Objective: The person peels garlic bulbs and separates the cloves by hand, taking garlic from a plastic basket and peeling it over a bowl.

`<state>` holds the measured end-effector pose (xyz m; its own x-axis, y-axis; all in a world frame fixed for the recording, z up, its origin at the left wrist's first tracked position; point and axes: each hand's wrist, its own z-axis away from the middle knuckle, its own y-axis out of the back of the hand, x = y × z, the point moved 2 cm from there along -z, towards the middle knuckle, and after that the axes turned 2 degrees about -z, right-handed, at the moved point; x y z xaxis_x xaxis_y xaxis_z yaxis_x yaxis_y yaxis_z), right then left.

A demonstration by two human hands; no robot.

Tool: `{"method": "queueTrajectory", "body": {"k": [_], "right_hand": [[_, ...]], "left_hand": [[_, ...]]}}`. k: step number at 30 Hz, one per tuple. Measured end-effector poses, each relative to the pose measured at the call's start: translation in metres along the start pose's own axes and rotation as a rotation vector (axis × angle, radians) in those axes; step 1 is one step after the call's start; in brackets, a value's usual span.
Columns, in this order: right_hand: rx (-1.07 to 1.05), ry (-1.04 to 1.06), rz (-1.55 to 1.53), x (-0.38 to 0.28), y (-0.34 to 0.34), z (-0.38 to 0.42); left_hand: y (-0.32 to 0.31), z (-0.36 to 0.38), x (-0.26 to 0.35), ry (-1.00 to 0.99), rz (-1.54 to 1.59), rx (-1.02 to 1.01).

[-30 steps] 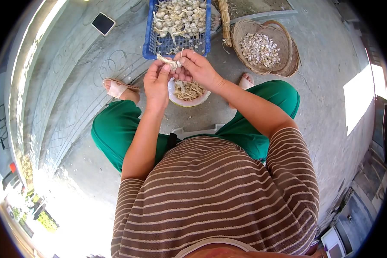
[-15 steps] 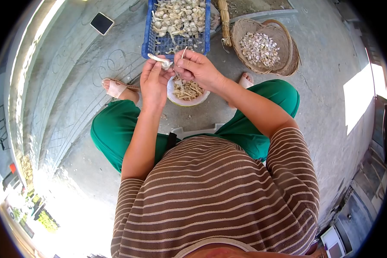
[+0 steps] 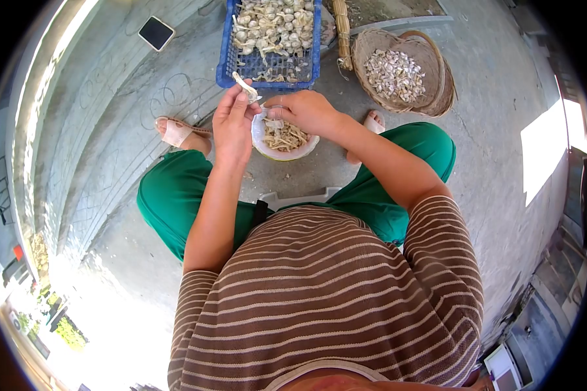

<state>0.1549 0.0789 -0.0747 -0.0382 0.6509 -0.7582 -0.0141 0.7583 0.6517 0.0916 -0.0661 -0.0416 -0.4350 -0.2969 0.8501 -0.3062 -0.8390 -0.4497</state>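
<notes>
A garlic bulb with its pale stem (image 3: 244,85) pointing up and left is pinched in the fingers of my left hand (image 3: 232,125). My right hand (image 3: 308,109) is just right of the bulb, over the far edge of a white bowl (image 3: 261,142). Its fingers are curled down and together, and what they hold, if anything, is hidden. Pale, papery bits show below those fingertips. Dry garlic stems and skins (image 3: 284,135) lie in the bowl, between my feet.
A blue plastic crate (image 3: 222,70) with many garlic bulbs (image 3: 274,26) stands ahead. To its right, a wicker basket (image 3: 445,91) holds loose garlic cloves (image 3: 394,75). A bundle of straw (image 3: 342,32) lies between them. A dark-screened tablet (image 3: 156,33) rests at the upper left.
My right hand has turned palm down and dropped toward the bowl, away from the bulb; the thin strip it pinched is no longer visible. My left hand keeps the bulb, its stem now tilted more upright.
</notes>
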Motion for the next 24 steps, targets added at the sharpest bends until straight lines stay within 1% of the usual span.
{"method": "queueTrajectory", "body": {"k": [1, 2, 3, 4, 5, 6, 7, 8, 9, 10, 11, 12, 14, 15, 16, 17, 18, 19, 20, 21, 23, 24], "right_hand": [[0.078, 0.025, -0.059, -0.003, 0.005, -0.001], [0.156, 0.049, -0.119, -0.006, 0.010, -0.002], [0.155, 0.049, -0.118, -0.010, 0.014, -0.004], [0.151, -0.029, -0.428, -0.013, 0.018, -0.007], [0.145, -0.107, -0.736, -0.014, 0.018, -0.009], [0.144, -0.107, -0.737, -0.014, 0.018, -0.011], [0.177, -0.102, -0.668, -0.014, 0.018, -0.013], [0.209, -0.096, -0.598, -0.013, 0.018, -0.014], [0.210, -0.097, -0.598, -0.013, 0.018, -0.014], [0.230, -0.052, -0.513, -0.014, 0.019, -0.014], [0.250, -0.006, -0.427, -0.015, 0.020, -0.014], [0.250, -0.004, -0.426, -0.017, 0.023, -0.014], [0.281, 0.086, -0.369, -0.022, 0.027, -0.012], [0.281, 0.084, -0.369, -0.022, 0.027, -0.011], [0.247, 0.018, -0.506, -0.020, 0.026, -0.010], [0.211, -0.047, -0.641, -0.019, 0.024, -0.009], [0.211, -0.048, -0.640, -0.019, 0.021, -0.008], [0.218, -0.063, -0.769, -0.018, 0.017, -0.007], [0.225, -0.078, -0.898, -0.018, 0.015, -0.006], [0.230, -0.073, -0.897, -0.019, 0.015, -0.006], [0.213, -0.166, -1.086, -0.021, 0.016, -0.004], [0.215, -0.163, -1.085, -0.020, 0.016, -0.005]], "left_hand": [[0.000, 0.000, -0.001, 0.001, 0.000, 0.001], [0.000, 0.000, -0.003, -0.044, -0.094, 0.016], [-0.002, 0.000, -0.003, -0.089, -0.188, 0.032], [-0.003, 0.001, -0.005, -0.088, -0.188, 0.032], [-0.005, 0.002, -0.005, -0.122, -0.363, 0.004], [-0.006, 0.003, -0.004, -0.155, -0.538, -0.024], [-0.004, 0.002, -0.008, -0.154, -0.539, -0.023], [-0.002, 0.000, -0.011, -0.278, -0.685, -0.051], [-0.008, 0.001, -0.008, -0.403, -0.831, -0.080], [-0.010, 0.003, -0.004, -0.403, -0.831, -0.081], [-0.012, 0.006, 0.000, -0.388, -0.931, -0.082], [-0.017, 0.009, 0.005, -0.372, -1.031, -0.081], [-0.018, 0.010, 0.006, -0.359, -1.004, -0.082], [-0.019, 0.010, 0.006, -0.344, -0.977, -0.086], [-0.017, 0.010, 0.004, -0.342, -0.977, -0.087], [-0.013, 0.009, -0.002, -0.229, -0.795, -0.093], [-0.010, 0.007, -0.006, -0.118, -0.613, -0.099], [-0.007, 0.005, -0.006, -0.119, -0.613, -0.100], [-0.003, 0.003, -0.006, -0.037, -0.343, -0.164], [-0.004, 0.001, -0.004, 0.044, -0.073, -0.226], [-0.010, 0.004, -0.005, 0.035, -0.056, -0.206], [-0.012, 0.006, -0.006, 0.030, -0.036, -0.182]]}}
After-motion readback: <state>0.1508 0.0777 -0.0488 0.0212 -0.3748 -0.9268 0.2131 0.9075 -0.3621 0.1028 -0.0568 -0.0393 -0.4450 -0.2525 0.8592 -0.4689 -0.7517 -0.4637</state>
